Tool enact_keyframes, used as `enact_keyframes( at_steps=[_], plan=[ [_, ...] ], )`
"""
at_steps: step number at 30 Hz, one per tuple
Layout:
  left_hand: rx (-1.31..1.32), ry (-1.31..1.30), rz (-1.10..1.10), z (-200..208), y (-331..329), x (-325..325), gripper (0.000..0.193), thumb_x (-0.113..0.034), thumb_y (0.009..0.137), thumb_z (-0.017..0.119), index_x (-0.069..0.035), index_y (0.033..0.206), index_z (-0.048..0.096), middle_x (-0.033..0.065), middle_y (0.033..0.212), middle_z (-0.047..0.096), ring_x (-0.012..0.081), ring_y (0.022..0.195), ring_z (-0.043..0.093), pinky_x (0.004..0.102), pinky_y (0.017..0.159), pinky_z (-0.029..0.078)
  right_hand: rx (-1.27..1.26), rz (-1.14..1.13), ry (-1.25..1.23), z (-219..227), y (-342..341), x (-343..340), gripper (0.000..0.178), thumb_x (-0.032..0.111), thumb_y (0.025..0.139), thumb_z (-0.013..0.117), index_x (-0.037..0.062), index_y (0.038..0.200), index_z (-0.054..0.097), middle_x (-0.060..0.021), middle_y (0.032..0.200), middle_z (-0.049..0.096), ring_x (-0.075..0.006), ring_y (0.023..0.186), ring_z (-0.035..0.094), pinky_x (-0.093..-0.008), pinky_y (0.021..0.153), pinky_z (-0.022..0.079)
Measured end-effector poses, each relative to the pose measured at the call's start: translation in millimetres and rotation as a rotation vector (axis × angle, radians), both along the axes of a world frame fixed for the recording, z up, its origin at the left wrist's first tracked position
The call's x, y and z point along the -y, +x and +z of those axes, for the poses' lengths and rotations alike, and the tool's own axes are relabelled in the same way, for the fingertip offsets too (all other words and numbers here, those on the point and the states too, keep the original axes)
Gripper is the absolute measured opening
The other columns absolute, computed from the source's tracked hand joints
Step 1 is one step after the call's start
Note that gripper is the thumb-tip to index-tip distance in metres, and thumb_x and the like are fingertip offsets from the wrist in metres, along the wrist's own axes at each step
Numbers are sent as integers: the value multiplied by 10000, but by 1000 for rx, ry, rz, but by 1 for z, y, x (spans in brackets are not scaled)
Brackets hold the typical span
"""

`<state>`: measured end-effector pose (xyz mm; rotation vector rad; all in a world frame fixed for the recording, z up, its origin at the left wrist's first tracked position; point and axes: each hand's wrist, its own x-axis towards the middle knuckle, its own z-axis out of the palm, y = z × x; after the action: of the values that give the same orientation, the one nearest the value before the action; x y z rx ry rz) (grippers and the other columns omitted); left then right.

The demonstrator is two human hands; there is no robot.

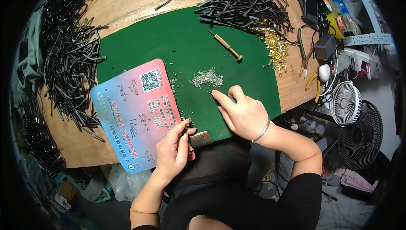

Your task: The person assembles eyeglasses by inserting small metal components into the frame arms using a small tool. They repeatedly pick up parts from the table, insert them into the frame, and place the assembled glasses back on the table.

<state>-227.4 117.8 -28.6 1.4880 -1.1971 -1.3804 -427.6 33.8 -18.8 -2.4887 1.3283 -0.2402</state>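
Observation:
My left hand (172, 150) is closed in a pinch at the front edge of the green mat (148, 35). Its fingers hold a small dark piece, mostly hidden, beside a little brown block (200, 139) at the mat's edge. My right hand (246, 112), with a silver bangle on the wrist, reaches over the mat, fingertips bunched just short of a pile of tiny silver screws (207, 78). A bit of something blue (233, 100) shows within its curled fingers; the rest is hidden. Under my left fingers lies a pink-and-blue printed pad (135, 120).
A brass screwdriver (225, 46) lies beyond the screws. Black glasses temples are heaped at the back (245, 1) and left (72, 56). Small gold parts (277, 48) lie far right, near pliers (303, 56). A white fan (345, 103) stands right of the table.

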Motion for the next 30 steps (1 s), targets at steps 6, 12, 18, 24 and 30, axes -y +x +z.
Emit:
enact_keyframes(
  at_steps=[6,12,18,24,30],
  plan=[
    [19,-57,-14,-1,1,0,316,60,887,439,29,1196,495,108,905,664,86,535,580,225,495,492,3,-17,-36,-1,-1,-2,388,116,764,627,101,1140,534,-102,878,468,-211,589,587,-324,471,502],
    [-252,210,82,4,2,-1,302,32,913,426,32,1210,479,97,958,654,77,560,562,216,497,483,-27,-25,-53,-2,1,-2,430,116,736,637,116,1153,532,-97,868,464,-211,563,574,-322,464,497],
    [-242,283,98,6,6,4,295,-25,931,441,22,1222,458,106,993,639,50,588,510,192,500,484,-74,10,-39,1,3,-1,465,101,718,628,150,1170,529,-99,869,471,-216,553,567,-327,470,497],
    [-151,177,147,2,5,1,271,11,910,460,37,1176,507,107,900,670,53,580,562,208,509,467,101,31,368,19,11,-7,320,130,844,538,143,1163,506,-139,860,480,-325,599,587,-403,541,523],
    [300,-131,162,-13,-10,-7,256,24,853,528,29,1106,562,162,827,665,209,668,667,297,593,517,177,203,543,24,36,-19,291,132,849,538,99,1136,503,-156,847,476,-315,601,585,-396,526,524]
  ],
)
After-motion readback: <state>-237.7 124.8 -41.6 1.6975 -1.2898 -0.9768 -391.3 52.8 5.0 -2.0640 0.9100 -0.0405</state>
